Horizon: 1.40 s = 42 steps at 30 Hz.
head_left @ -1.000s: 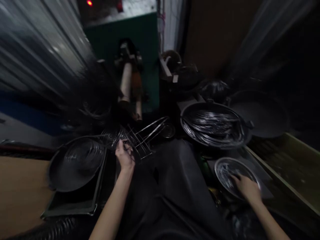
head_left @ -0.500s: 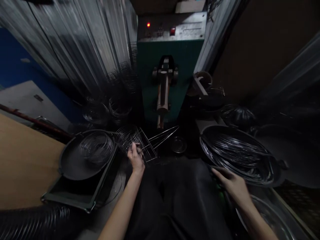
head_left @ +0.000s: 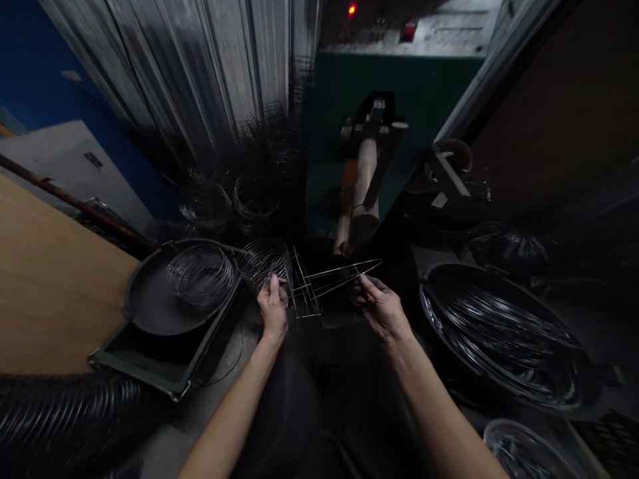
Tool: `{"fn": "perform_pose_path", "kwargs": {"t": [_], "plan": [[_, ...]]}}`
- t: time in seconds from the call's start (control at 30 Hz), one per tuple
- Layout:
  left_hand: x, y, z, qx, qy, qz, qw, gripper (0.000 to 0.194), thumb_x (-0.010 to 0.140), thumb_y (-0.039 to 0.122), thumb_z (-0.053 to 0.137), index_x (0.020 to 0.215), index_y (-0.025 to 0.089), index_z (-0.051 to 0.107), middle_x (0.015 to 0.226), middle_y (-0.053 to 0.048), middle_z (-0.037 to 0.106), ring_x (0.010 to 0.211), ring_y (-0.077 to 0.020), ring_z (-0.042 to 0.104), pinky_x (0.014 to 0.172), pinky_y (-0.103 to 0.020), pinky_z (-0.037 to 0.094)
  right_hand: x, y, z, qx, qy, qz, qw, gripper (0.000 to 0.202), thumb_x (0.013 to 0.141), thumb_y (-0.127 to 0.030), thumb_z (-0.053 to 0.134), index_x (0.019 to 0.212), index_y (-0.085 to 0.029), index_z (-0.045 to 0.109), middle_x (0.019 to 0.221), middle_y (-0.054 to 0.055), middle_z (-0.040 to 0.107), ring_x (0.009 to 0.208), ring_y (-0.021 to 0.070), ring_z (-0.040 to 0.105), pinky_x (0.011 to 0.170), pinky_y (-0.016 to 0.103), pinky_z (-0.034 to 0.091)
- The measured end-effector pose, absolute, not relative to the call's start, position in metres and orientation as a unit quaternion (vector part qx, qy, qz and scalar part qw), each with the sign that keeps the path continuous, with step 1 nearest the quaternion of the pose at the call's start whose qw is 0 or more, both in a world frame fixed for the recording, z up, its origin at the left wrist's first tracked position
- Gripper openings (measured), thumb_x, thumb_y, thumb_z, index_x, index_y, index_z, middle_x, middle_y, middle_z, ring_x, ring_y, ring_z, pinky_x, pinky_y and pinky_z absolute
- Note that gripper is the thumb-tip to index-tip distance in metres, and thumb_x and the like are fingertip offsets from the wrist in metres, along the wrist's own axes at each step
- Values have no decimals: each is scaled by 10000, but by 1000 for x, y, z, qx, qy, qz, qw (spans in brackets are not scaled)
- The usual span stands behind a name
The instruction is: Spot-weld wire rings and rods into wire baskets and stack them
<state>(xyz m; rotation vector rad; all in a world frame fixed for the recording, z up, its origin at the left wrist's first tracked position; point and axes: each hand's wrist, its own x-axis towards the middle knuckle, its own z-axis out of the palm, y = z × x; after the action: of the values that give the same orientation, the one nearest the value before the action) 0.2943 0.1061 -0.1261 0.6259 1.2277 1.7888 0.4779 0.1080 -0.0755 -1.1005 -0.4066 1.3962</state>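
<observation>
At the centre of the frame a wire frame (head_left: pixel 319 286) is gripped by the left hand (head_left: pixel 273 311), fingers clamped on its ribbed end, while its pointed tip is pinched by the right hand (head_left: pixel 382 307). It is judged light, springy and easily bent; the welded ribs are the firmest hold.

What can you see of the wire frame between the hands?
The wire frame is thin, shiny bare metal: several upright rectangular loops in a row, with long straight rods running right and converging to a point. It lies low before the green machine. The left hand grips its left end; the right hand fingers touch the pointed end.
</observation>
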Motion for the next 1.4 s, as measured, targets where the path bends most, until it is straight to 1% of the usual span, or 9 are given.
{"fn": "perform_pose_path", "kwargs": {"t": [0.1,0.27,0.4,0.53,0.73,0.9,1.23,1.3,1.4], "plan": [[290,110,-129,254,499,714,419,398,763,540,584,701,149,545,418,93,292,355,-30,252,364,-150,205,473,109,-71,-481,-146,611,612,386,411,-239,881,691,-116,645,606,-13,578,522,48,509,389,113,359],[290,113,-132,266,510,708,409,395,770,536,583,705,148,550,420,90,300,362,-35,257,364,-157,215,470,110,-65,-481,-119,626,602,347,424,-177,871,687,-114,653,646,-5,597,535,45,518,386,101,358],[290,114,-128,269,515,704,410,391,773,534,582,707,150,545,423,92,297,363,-34,254,363,-157,205,470,111,-62,-482,-98,635,596,324,429,-142,862,661,-109,638,611,-17,577,506,34,501,374,92,354],[291,115,-123,269,511,704,415,396,763,537,592,694,151,538,425,94,289,364,-31,246,367,-159,196,468,112,-61,-478,-96,632,602,302,456,-128,847,654,-103,620,583,-30,553,461,18,465,362,93,347],[292,118,-119,273,516,698,415,397,766,536,589,691,150,534,429,94,283,365,-32,235,364,-161,180,464,115,-59,-493,-119,624,595,265,543,-149,822,671,-124,591,585,-35,556,436,10,442,369,94,357],[294,123,-116,276,516,699,412,389,775,529,579,691,151,535,418,93,294,362,-36,248,362,-162,201,463,118,-55,-495,-119,610,607,271,546,-150,818,667,-130,576,561,-47,531,460,22,469,373,96,356],[291,130,-112,265,515,689,437,391,747,524,607,675,147,534,417,102,270,345,-25,226,356,-164,161,457,121,-49,-509,-96,597,612,239,567,-124,798,654,-129,575,545,-47,535,453,28,476,372,104,364],[291,130,-114,263,517,688,436,398,743,533,607,673,148,532,417,103,266,345,-25,221,355,-163,157,456,122,-49,-512,-82,593,616,216,580,-104,780,648,-126,576,539,-46,537,451,29,478,375,105,369],[291,133,-116,266,517,690,431,404,736,539,610,673,147,533,424,100,283,351,-27,237,354,-162,175,454,126,-49,-514,-59,593,617,130,645,-69,714,653,-114,592,525,-38,543,432,23,466,380,105,375]]}}
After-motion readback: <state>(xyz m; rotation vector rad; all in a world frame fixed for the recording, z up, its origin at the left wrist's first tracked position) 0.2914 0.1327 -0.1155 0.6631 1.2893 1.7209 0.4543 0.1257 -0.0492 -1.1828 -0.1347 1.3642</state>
